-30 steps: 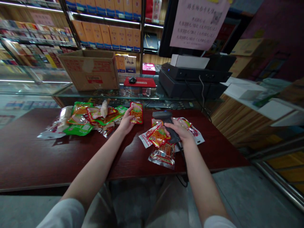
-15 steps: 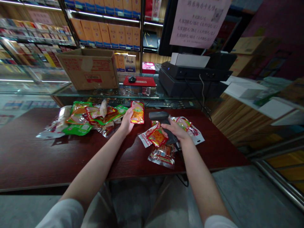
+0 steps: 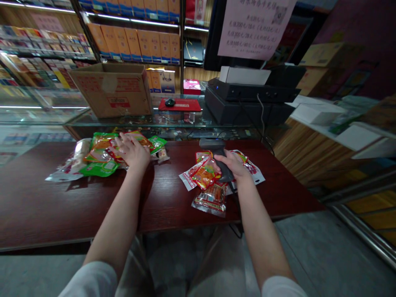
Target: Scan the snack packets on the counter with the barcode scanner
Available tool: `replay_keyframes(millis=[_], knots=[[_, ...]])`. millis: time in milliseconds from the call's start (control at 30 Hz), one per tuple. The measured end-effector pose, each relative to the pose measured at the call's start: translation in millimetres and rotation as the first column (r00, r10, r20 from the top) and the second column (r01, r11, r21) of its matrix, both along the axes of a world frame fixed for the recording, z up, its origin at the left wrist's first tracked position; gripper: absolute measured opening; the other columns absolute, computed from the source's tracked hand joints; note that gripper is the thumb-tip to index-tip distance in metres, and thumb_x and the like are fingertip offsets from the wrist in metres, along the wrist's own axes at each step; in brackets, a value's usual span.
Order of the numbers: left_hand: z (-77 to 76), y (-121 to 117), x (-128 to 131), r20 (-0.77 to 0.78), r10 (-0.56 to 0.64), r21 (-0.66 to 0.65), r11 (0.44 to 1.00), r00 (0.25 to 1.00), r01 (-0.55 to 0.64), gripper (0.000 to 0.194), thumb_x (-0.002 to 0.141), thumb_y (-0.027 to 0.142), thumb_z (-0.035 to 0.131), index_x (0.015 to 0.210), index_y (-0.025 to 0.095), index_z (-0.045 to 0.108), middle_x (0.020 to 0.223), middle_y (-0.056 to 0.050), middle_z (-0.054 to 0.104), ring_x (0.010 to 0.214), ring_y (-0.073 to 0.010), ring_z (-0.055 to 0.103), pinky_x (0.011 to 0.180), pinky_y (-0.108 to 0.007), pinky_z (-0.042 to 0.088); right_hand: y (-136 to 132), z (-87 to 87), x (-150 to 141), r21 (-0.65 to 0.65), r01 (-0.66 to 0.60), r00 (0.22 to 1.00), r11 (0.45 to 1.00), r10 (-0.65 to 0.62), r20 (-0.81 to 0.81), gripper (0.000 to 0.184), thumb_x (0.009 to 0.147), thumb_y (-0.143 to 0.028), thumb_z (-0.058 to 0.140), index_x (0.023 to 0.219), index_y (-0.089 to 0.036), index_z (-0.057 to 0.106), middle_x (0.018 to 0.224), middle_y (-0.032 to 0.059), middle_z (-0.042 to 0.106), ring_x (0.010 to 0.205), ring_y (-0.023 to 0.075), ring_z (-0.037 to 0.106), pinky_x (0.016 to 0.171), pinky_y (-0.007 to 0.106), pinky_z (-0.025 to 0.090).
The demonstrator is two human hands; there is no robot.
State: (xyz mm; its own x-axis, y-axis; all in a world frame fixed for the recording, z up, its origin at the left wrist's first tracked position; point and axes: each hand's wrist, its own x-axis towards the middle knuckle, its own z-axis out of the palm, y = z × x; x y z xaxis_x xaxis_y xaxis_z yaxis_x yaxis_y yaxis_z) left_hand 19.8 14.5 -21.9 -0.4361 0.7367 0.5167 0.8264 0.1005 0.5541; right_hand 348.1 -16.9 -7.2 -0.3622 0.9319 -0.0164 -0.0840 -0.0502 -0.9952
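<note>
My left hand (image 3: 132,152) rests over the left pile of snack packets (image 3: 103,154), its fingers spread across the top. Red-edged and green packets show around the fingers, while those beneath the palm are hidden. In my right hand (image 3: 233,163) is a dark barcode scanner (image 3: 223,167), gripped by its handle with the head pointing left. Beneath and beside the scanner lies a second group of packets. A red-edged orange packet (image 3: 204,175) is on top there, and a clear packet of brown food (image 3: 212,198) lies in front.
The dark red wooden table (image 3: 162,198) carries both piles. Behind it, a glass counter bears an open cardboard box (image 3: 119,93), a mouse (image 3: 170,102) on a red pad and a black cash drawer (image 3: 241,108). The scanner's cable (image 3: 237,206) hangs over the front edge.
My left hand has moved left onto the left pile, and the red-edged packet it held upright is no longer seen in it. My right hand keeps the scanner, now slightly higher.
</note>
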Motion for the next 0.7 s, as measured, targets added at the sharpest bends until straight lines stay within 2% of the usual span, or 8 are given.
replay_keyframes(millis=[133,233,333,400,467,533,600,700], knots=[[3.1,2.0,9.3,-0.084,-0.07,0.072,0.994,0.994,0.076,0.059,0.082,0.021,0.052,0.138,0.008,0.045,0.159,-0.025,0.018,0.15,-0.0407,0.002,0.112,-0.07,-0.005,0.2,0.5,0.1,0.012,0.022,0.999,1.0,-0.022,-0.023,0.037,0.073,-0.045,0.072,0.088,-0.025,0.045,0.049,-0.0076,0.053,0.041,0.0115,0.048,0.044,0.024,0.037],[4.7,-1.5,39.3,-0.116,-0.345,0.032,0.936,0.932,0.35,0.042,0.089,0.03,0.048,0.127,0.015,0.055,0.145,-0.02,0.044,0.141,-0.0348,0.033,0.115,-0.057,0.02,1.9,1.1,3.8,0.017,0.099,0.994,0.995,-0.098,-0.037,0.037,0.071,-0.045,0.072,0.087,-0.023,0.047,0.048,-0.0072,0.052,0.041,0.0108,0.047,0.042,0.023,0.037],[-7.4,-9.6,78.9,-0.034,-0.653,-0.185,0.748,0.757,0.637,0.04,0.09,0.04,0.048,0.121,0.017,0.058,0.124,-0.015,0.061,0.116,-0.0283,0.056,0.103,-0.045,0.04,5.6,1.2,12.3,0.008,0.206,0.977,0.978,-0.206,-0.051,0.038,0.069,-0.044,0.074,0.089,-0.021,0.05,0.051,-0.0061,0.055,0.041,0.0094,0.047,0.039,0.021,0.036],[-20.4,-14.3,99.8,0.009,-0.757,-0.361,0.607,0.654,0.707,0.041,0.086,0.047,0.055,0.114,0.018,0.062,0.12,-0.014,0.063,0.111,-0.0301,0.058,0.098,-0.046,0.043,9.5,-0.1,20.4,0.003,0.253,0.965,0.968,-0.252,-0.077,0.036,0.07,-0.044,0.073,0.088,-0.02,0.053,0.051,-0.0055,0.055,0.041,0.0091,0.047,0.039,0.021,0.036],[-32.4,-14.8,109.9,0.004,-0.795,-0.44,0.543,0.606,0.715,0.037,0.081,0.049,0.06,0.103,0.019,0.064,0.117,-0.014,0.065,0.109,-0.0318,0.058,0.095,-0.047,0.043,14.0,-2.8,29.7,0.006,0.295,0.95,0.956,-0.292,-0.106,0.033,0.071,-0.043,0.072,0.087,-0.019,0.056,0.05,-0.0048,0.054,0.041,0.0091,0.047,0.039,0.021,0.037],[-40.7,-9.3,108.3,0.056,-0.788,-0.443,0.531,0.613,0.723,0.029,0.081,0.043,0.061,0.095,0.019,0.063,0.105,-0.012,0.067,0.1,-0.0286,0.06,0.088,-0.043,0.046,18.3,-6.2,38.7,0.012,0.342,0.932,0.94,-0.337,-0.134,0.032,0.071,-0.043,0.072,0.085,-0.018,0.058,0.048,-0.0045,0.052,0.041,0.009,0.046,0.039,0.021,0.037],[-45.4,0.9,98.5,0.169,-0.734,-0.384,0.566,0.658,0.73,0.02,0.081,0.035,0.06,0.092,0.019,0.06,0.091,-0.007,0.068,0.086,-0.0231,0.062,0.081,-0.038,0.048,21.6,-9.4,45.3,0.004,0.372,0.918,0.928,-0.368,-0.15,0.032,0.071,-0.044,0.072,0.085,-0.017,0.059,0.047,-0.0045,0.051,0.04,0.0092,0.046,0.038,0.021,0.036],[-47.7,18.7,78.6,0.35,-0.593,-0.183,0.716,0.725,0.674,0.016,0.078,0.028,0.059,0.091,0.02,0.057,0.083,-0.003,0.064,0.081,-0.0194,0.061,0.078,-0.034,0.05,23.2,-11.9,48.3,-0.007,0.368,0.917,0.93,-0.365,-0.159,0.033,0.073,-0.045,0.071,0.085,-0.017,0.059,0.049,-0.0041,0.051,0.041,0.0095,0.047,0.039,0.022,0.036]])
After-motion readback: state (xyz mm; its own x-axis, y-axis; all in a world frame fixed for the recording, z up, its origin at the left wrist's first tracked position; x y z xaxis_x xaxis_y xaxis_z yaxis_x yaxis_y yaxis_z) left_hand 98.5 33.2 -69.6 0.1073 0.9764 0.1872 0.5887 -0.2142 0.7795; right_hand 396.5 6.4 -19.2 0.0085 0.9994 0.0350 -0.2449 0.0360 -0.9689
